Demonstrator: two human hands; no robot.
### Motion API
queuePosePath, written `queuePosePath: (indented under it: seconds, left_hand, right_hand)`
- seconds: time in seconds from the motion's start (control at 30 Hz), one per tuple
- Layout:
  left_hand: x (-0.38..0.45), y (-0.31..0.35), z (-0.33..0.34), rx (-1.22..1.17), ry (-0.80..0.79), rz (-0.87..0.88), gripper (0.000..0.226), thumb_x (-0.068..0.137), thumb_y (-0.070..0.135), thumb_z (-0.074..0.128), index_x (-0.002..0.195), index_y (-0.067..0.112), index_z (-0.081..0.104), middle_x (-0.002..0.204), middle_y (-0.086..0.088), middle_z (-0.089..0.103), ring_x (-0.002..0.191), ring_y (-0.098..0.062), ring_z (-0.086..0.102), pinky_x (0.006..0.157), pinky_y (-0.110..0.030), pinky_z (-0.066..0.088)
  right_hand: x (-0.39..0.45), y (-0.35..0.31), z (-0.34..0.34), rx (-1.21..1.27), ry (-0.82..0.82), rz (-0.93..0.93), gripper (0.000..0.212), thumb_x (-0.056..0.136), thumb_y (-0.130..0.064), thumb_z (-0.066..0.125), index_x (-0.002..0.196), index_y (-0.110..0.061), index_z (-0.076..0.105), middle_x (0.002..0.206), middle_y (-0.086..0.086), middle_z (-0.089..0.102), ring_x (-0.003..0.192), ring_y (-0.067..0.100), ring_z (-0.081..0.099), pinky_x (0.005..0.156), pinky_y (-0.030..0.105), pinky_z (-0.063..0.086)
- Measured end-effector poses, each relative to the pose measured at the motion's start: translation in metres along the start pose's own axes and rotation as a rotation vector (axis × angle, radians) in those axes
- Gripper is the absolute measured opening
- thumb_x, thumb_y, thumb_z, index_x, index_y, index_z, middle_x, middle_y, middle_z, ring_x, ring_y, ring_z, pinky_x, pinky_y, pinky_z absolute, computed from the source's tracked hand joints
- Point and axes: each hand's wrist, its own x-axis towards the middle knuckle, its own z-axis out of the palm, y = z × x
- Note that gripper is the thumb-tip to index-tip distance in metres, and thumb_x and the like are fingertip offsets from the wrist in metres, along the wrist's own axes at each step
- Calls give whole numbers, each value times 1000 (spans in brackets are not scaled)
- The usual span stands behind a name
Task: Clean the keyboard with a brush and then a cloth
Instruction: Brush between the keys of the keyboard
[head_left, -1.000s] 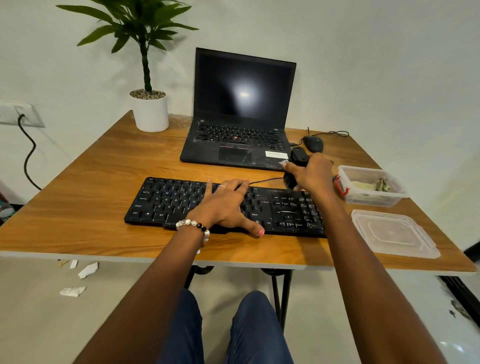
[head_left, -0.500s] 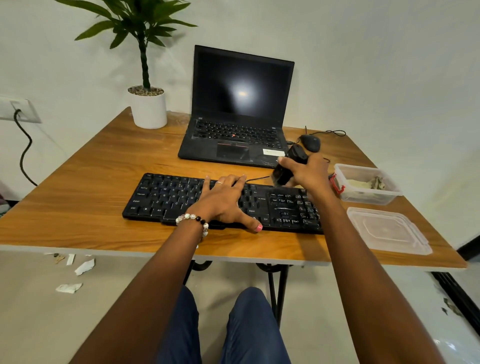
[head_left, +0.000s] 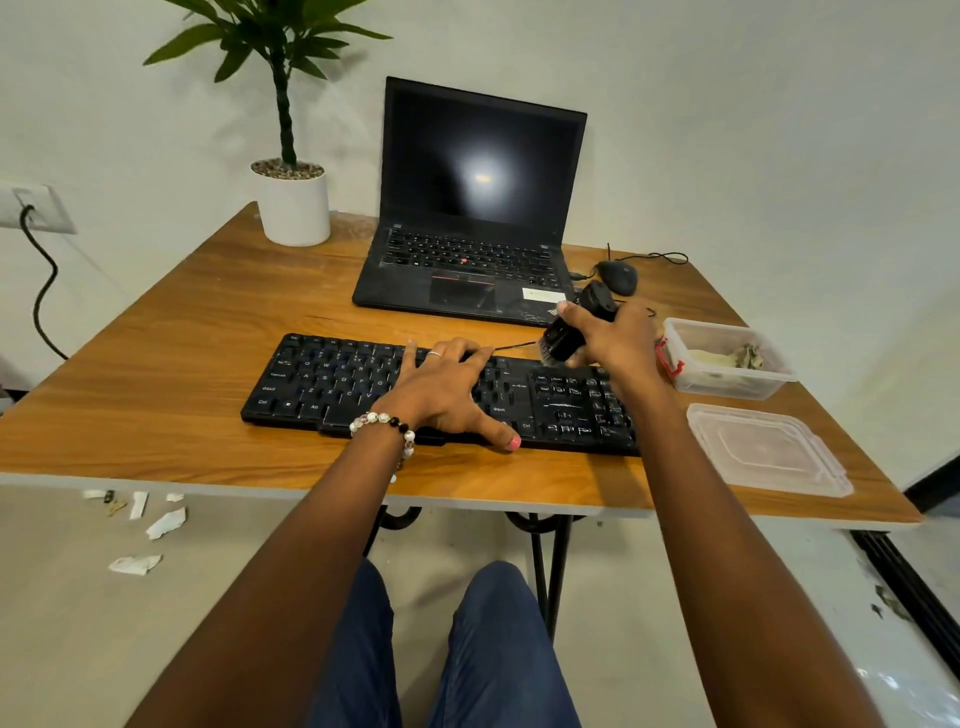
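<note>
Right hand (head_left: 615, 340) grip closed around one black brush (head_left: 576, 328), bristles at the top right edge of the one black keyboard (head_left: 363, 382), frame center. Left hand (head_left: 447, 389) flat, fingers spread, pressing the keys. On the bench (head_left: 156, 364): one laptop (head_left: 467, 208), one mouse (head_left: 617, 276), one tub (head_left: 727, 358), one lid (head_left: 763, 449).

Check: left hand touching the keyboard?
Touching. Head view shows the left hand lying flat on the keyboard, palm and fingers on the keys, thumb at its front edge.

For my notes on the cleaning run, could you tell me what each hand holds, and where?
The right hand grips the black brush around its body, bristles angled down-left. The left hand holds nothing, resting flat on the keyboard.
</note>
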Motion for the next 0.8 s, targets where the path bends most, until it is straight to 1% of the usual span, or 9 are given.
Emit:
queuePosePath:
  seconds: [0.07, 0.13, 0.2, 0.27, 0.47, 0.53, 0.63, 0.7, 0.8]
  left_hand:
    - [0, 0, 0, -2, -2, 1, 133, 50, 89, 60, 155, 28, 6, 156, 11, 12, 147, -20, 4, 113, -59, -16]
    - [0, 0, 1, -7, 2, 0, 133, 49, 89, 60, 155, 29, 7, 155, 12, 12, 147, -19, 4, 113, -59, -16]
    - [1, -1, 2, -8, 7, 1, 133, 48, 90, 60, 155, 29, 7, 155, 12, 12, 147, -19, 4, 113, -59, -16]
    - [1, -1, 3, -10, 17, 5, 132, 48, 90, 59, 154, 30, 8, 155, 11, 12, 147, -20, 5, 113, -59, -16]
    - [1, -2, 3, -9, 26, 7, 130, 50, 89, 60, 154, 30, 9, 156, 10, 12, 147, -20, 5, 113, -59, -16]
    - [1, -2, 4, -10, 27, 7, 131, 49, 89, 60, 154, 30, 9, 156, 11, 12, 147, -20, 5, 113, -59, -16]
    - [1, -2, 4, -11, 32, 9, 131, 49, 89, 60, 154, 30, 9, 156, 10, 13, 147, -20, 5, 113, -59, -17]
    - [1, -2, 4, -9, 33, 10, 130, 50, 89, 60, 154, 30, 10, 156, 10, 12, 147, -20, 5, 113, -58, -17]
    - [1, -2, 4, -11, 30, 9, 130, 49, 89, 59, 154, 30, 9, 156, 10, 12, 147, -20, 5, 113, -59, -16]
  right_hand:
    - [-1, 5, 7, -27, 52, 23, 29, 89, -34, 71, 99, -7, 63, 88, 8, 70, 41, 6, 63, 41, 16, 49]
    - [0, 8, 11, 7, 56, 68, 28, 90, -33, 70, 97, -7, 62, 88, 9, 71, 42, 9, 64, 40, 17, 49]
    - [2, 8, 8, 140, -32, 138, 25, 88, -29, 73, 95, -8, 61, 90, 11, 72, 49, 15, 68, 42, 20, 52]
    - [5, 8, 2, 284, -120, 201, 33, 85, -27, 76, 103, -2, 64, 95, 15, 74, 55, 21, 70, 41, 21, 51]
    - [2, 15, 11, 164, 130, 165, 40, 86, -35, 74, 106, -3, 62, 93, 11, 71, 53, 20, 71, 41, 23, 51]
    - [-2, 12, 14, 177, 69, 161, 33, 88, -30, 72, 103, -2, 62, 90, 11, 71, 48, 17, 68, 40, 20, 50]
    - [-2, 10, 9, 363, -62, 247, 33, 85, -25, 76, 105, -2, 64, 95, 15, 73, 62, 25, 74, 41, 22, 52]
    - [1, 10, 5, 356, 12, 258, 28, 85, -28, 76, 97, -7, 63, 95, 14, 74, 64, 25, 73, 45, 25, 55]
    - [-1, 13, 6, 181, 217, 220, 28, 87, -33, 74, 79, -16, 53, 94, 12, 72, 63, 26, 72, 62, 39, 62]
